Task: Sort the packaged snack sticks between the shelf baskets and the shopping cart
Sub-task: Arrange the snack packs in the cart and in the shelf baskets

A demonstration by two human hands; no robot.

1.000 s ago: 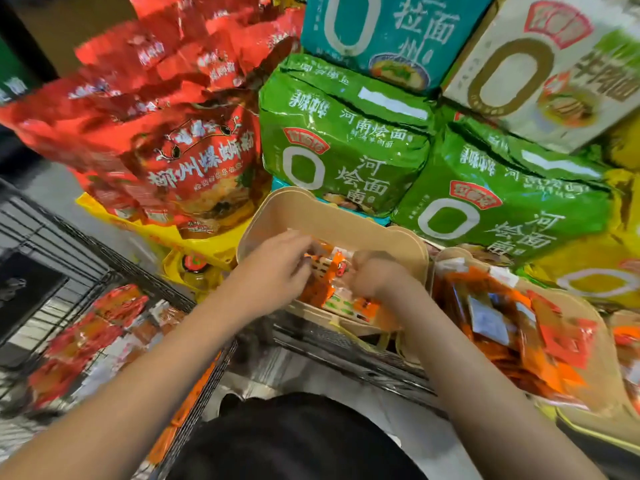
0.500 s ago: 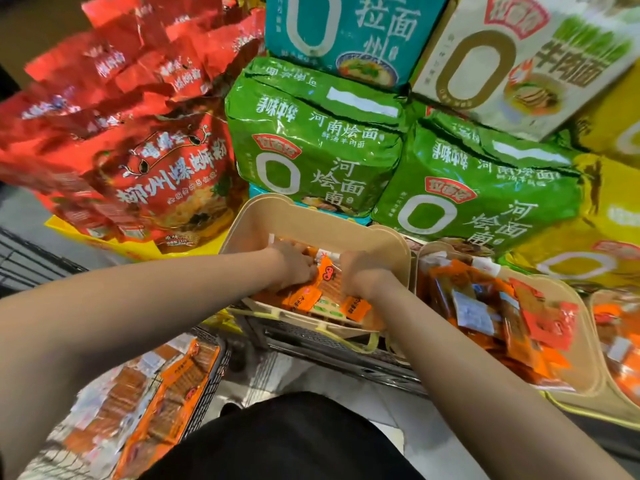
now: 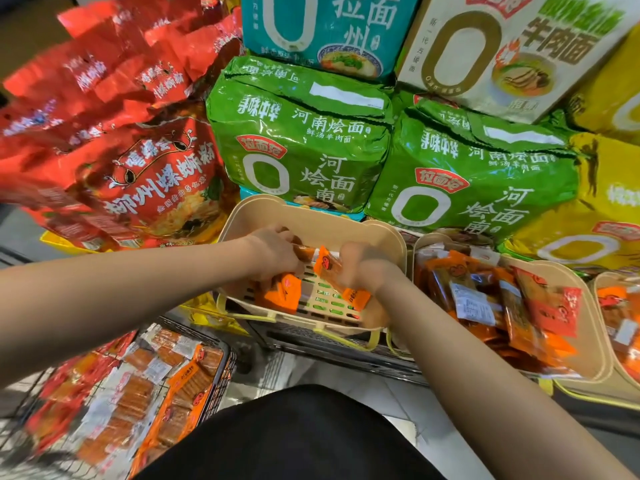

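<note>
Both hands gathering snack sticks (image 3: 327, 268) in the beige basket (image 3: 311, 216): left hand (image 3: 277, 252) and right hand (image 3: 363, 268) closing fingers around light, slippery, floppy packets; probably gripping best mid-length.

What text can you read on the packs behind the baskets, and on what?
"河南烩面" and "0": green noodle pack.
"河南烩面": second green pack.
"拉面": teal pack.
"牛肉面": cream box.
"柳州螺蛳粉": red bag, tilted.
Snack stick packets and basket labels: too small or blurred.
</note>
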